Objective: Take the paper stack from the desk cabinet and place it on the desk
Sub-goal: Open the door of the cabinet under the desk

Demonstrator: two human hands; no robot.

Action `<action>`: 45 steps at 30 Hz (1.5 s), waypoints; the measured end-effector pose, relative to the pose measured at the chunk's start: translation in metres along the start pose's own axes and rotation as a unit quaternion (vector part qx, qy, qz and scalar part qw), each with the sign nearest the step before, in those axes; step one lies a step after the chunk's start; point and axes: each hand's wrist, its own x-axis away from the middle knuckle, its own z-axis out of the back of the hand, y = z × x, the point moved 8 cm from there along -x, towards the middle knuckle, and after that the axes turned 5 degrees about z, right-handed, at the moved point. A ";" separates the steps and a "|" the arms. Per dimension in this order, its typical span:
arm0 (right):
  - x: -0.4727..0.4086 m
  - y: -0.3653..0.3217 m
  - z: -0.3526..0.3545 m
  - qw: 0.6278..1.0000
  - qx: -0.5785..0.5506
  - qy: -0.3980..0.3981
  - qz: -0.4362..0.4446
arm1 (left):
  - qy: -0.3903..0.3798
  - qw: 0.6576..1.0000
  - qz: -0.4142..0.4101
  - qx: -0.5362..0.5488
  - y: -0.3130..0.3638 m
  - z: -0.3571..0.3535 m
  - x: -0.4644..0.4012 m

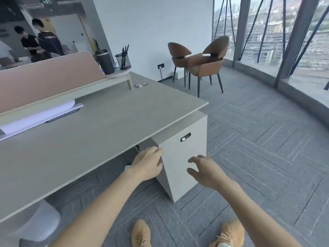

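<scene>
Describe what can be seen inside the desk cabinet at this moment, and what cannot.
Nothing inside shows. The cabinet door covers the interior, with the left hand at its edge and the right hand open nearby. Whether a paper stack lies within cannot be seen.

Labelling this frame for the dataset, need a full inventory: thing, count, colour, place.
desk: 1, grey top, left and centre
desk cabinet: 1, light grey, under the desk's right end, door edge at the left hand
lock: 1, black, top of cabinet door
papers: loose sheets, white, desk's back left
divider: 1, pink, behind desk
pen holder: 1, black mesh, raised shelf
canister: 1, dark, beside pen holder
small items: few, multicoloured, far desk
chairs: 2, brown, by window
people: 2, dark shirts, background left
shoes: 2, tan, bottom
left hand: 1, on cabinet door's edge
right hand: 1, open, before door
</scene>
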 end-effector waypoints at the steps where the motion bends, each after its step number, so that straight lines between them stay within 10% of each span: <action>1: -0.002 0.009 -0.017 1.000 -0.010 -0.012 -0.014 | -0.013 1.000 -0.008 -0.024 0.002 -0.013 -0.008; 21: -0.171 0.093 -0.279 0.898 -0.383 0.097 -0.191 | 0.064 0.956 -0.078 -0.277 -0.024 -0.130 -0.180; 45: -0.140 0.126 -0.276 0.940 -0.212 0.209 -0.169 | 0.139 0.958 -0.052 -0.246 -0.018 -0.123 -0.177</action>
